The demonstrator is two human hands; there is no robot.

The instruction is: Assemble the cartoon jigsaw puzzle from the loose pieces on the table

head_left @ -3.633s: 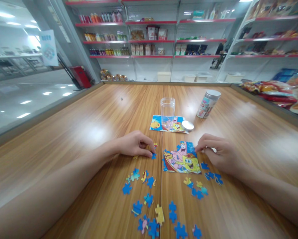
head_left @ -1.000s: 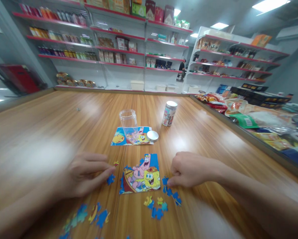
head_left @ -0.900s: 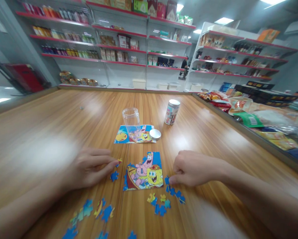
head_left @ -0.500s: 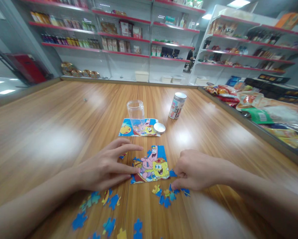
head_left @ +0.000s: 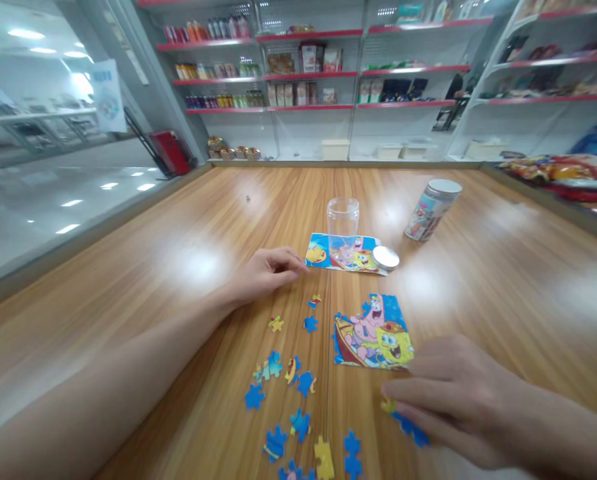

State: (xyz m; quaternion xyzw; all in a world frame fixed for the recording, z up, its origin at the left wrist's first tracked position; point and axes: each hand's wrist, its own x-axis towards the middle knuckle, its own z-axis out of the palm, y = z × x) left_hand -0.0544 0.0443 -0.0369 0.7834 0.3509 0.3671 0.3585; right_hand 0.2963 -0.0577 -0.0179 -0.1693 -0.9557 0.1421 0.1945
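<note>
Streaky golden-brown wood grain covers the surface (head_left: 258,223). Right of centre, the joined puzzle (head_left: 366,328) shows pink and yellow figures (head_left: 392,342) and a brown-red boat (head_left: 345,340) against blue. Loose pieces (head_left: 254,397) at lower middle are blue, yellow and teal. The lid (head_left: 385,258) is silvery, the shelves (head_left: 311,109) up top white edged with red.

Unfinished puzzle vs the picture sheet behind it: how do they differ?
Edges: the puzzle is jagged at upper left; the picture sheet's long edges look straight.
Picture: the sheet has a rounded yellow shape at left; the puzzle lacks it.
Load: a clear jar stands on the sheet, none on the puzzle.
Shared: both show pink and yellow cartoon figures on blue.
</note>
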